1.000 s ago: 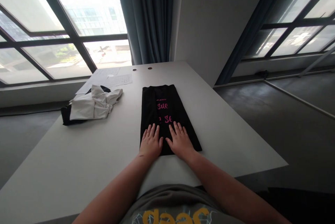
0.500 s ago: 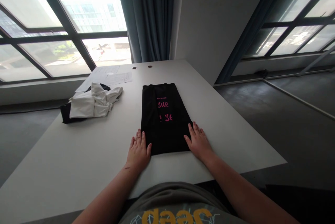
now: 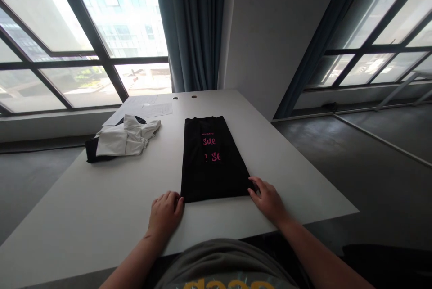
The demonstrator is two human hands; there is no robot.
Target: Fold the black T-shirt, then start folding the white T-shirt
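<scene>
Currently, the folded black cloth [image 3: 216, 183] is lying flat on the white table [image 3: 303, 194], its pink lettering [image 3: 209, 142] facing up. The left hand [image 3: 166, 212] is curling at its near left corner; the right hand [image 3: 269, 200], loosely bent, is touching its near right edge. Whether either is pinching fabric, I cannot quite tell.

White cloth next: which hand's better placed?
Probably the left hand: it is at the near left corner of the black cloth, the side where the white cloth lies. The right hand is at the near right corner, with the black cloth between.
</scene>
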